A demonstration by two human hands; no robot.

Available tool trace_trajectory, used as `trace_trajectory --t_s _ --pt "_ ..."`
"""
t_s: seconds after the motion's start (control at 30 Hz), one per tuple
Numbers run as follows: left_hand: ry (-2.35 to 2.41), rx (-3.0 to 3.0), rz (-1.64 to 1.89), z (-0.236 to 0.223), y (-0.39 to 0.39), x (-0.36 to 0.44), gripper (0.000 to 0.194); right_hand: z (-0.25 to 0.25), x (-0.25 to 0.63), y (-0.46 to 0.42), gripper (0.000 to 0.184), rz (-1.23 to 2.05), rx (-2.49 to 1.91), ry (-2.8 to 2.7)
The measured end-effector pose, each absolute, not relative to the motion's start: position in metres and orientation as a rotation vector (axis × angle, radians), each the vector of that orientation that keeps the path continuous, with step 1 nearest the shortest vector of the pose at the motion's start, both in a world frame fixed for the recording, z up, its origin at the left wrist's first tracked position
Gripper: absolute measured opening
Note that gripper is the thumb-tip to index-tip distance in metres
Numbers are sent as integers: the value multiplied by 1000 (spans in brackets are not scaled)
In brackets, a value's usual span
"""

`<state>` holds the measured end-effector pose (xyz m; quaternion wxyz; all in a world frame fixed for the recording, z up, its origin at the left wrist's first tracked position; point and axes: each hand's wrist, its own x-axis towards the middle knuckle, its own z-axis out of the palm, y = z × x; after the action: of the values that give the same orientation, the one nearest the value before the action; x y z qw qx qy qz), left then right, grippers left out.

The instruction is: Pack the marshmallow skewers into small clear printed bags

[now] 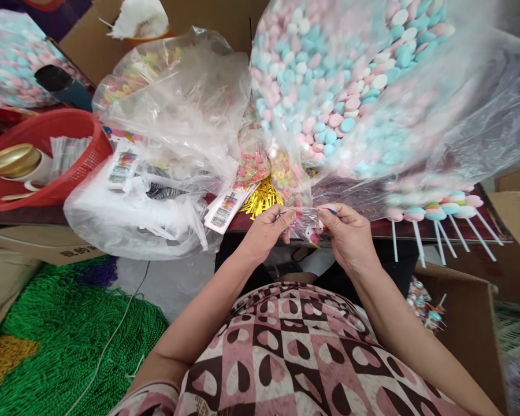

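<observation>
Between my two hands, at the table's front edge, is a small clear plastic bag (304, 217) with a colourful print on it. My left hand (266, 230) pinches one side of its top. The other side is in the closed fingers of my right hand (349, 231). Just beyond my left hand lie a pile of gold twist ties (260, 199) and a stack of printed cards (225, 211). To the right of my right hand, several candy pops (435, 211) in pink, blue and yellow lie with their white sticks over the edge.
A large clear bag of pastel candies (325, 121) fills the back right. Bags of ring-shaped candies (253, 166) stand behind my hands. At left are a red basket (84, 141) and a bag of white pieces (151, 214). An open carton (468, 329) stands below right.
</observation>
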<state>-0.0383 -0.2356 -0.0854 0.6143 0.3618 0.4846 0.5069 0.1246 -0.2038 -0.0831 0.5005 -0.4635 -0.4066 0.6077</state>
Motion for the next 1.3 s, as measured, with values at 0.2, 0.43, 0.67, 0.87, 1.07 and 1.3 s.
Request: trace_trajectory --t_s 0.2,0.43,0.67,0.87,1.07,1.3 --pt "1164 766 1179 -85 -238 -34 51 -89 123 -206 42 1347 -1129 -987" --pt "1234 883 1157 -90 -239 -36 45 -82 128 -204 27 1481 -1096 -996" --pt "1196 725 1138 -86 -235 -25 48 -68 134 -208 40 1225 -1297 -1156" --pt "1233 678 1131 -91 -233 -10 49 -72 147 -214 56 1050 -1328 -1295" --pt "1291 866 1175 -98 -228 -2 36 -69 162 -216 60 1026 -1345 -1353" --pt "1070 401 1206 -78 -226 9 52 -52 232 -212 48 663 -1493 -1194"
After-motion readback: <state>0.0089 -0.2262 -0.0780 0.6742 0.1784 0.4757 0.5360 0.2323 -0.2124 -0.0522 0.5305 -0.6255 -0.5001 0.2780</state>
